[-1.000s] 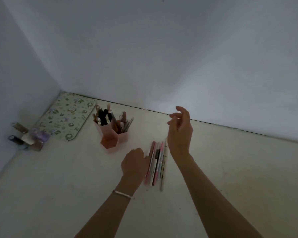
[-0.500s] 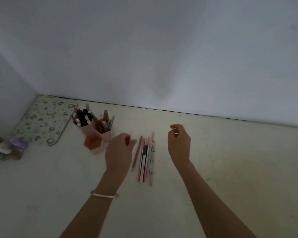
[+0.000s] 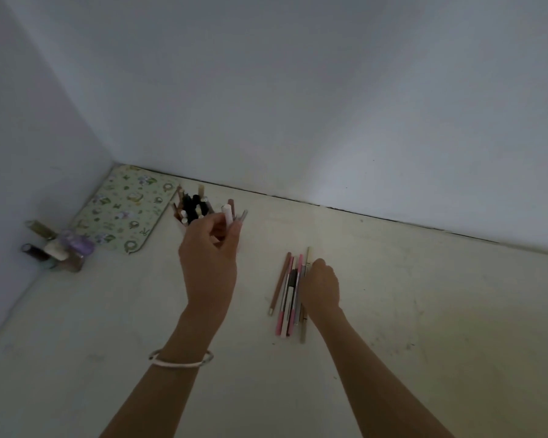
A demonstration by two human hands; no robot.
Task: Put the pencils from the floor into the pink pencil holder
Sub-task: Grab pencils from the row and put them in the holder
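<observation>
The pink pencil holder (image 3: 179, 226) stands on the floor near the back wall, stuffed with pens and pencils (image 3: 192, 206). My left hand (image 3: 209, 257) covers most of it. That hand pinches a white-tipped pencil (image 3: 227, 215) upright just over the holder's right side. Several loose pencils (image 3: 287, 292) lie side by side on the floor to the right. My right hand (image 3: 321, 287) is lowered onto the right edge of that pile, fingers curled down and hidden, so its grip is unclear.
A green patterned mat (image 3: 127, 213) lies in the corner left of the holder. A cluster of small bottles (image 3: 57, 248) stands against the left wall. Walls close off the back and left; pale floor stretches to the right and toward me.
My left hand has carried a pencil from the pile up and left to the holder. My right hand has dropped from above the floor onto the pile.
</observation>
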